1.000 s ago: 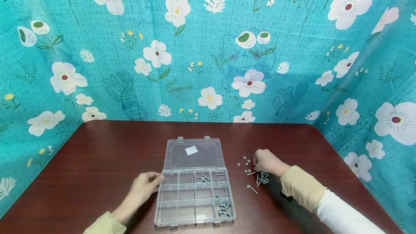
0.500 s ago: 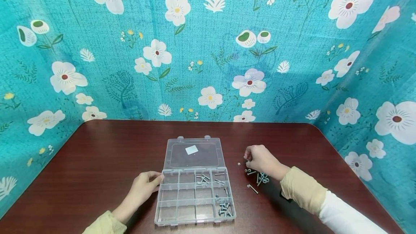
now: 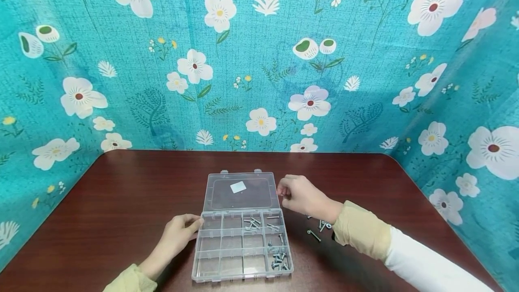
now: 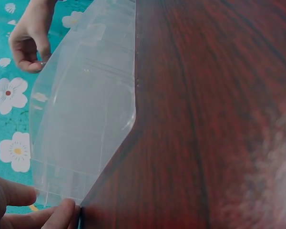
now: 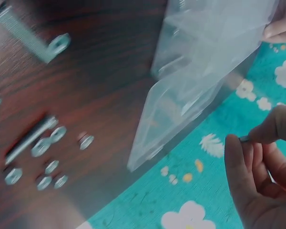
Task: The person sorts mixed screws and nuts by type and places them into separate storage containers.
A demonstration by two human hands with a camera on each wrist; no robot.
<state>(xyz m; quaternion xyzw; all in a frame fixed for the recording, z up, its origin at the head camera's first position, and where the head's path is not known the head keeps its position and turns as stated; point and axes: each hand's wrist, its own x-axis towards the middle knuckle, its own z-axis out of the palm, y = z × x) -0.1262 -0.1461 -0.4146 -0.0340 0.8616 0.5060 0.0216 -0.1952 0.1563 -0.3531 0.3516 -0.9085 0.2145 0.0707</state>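
In the head view a clear plastic compartment box lies on the table with its lid folded back. My left hand holds the box at its back left side, thumb on the rim. Beside the lid's right edge, raised above the table, is my right hand. Its thumb and finger pinch a small metal nut, mostly covered by the fingertips. Long screws lie in the back row's two right compartments. Short bolts fill the front right one.
Loose nuts and bolts lie scattered on the dark wooden table right of the box, partly hidden by the right forearm in the head view. A flowered turquoise cloth hangs behind the table.
My right hand has moved left from the loose hardware to beside the lid, pinching the nut. My left hand has stayed on the box.
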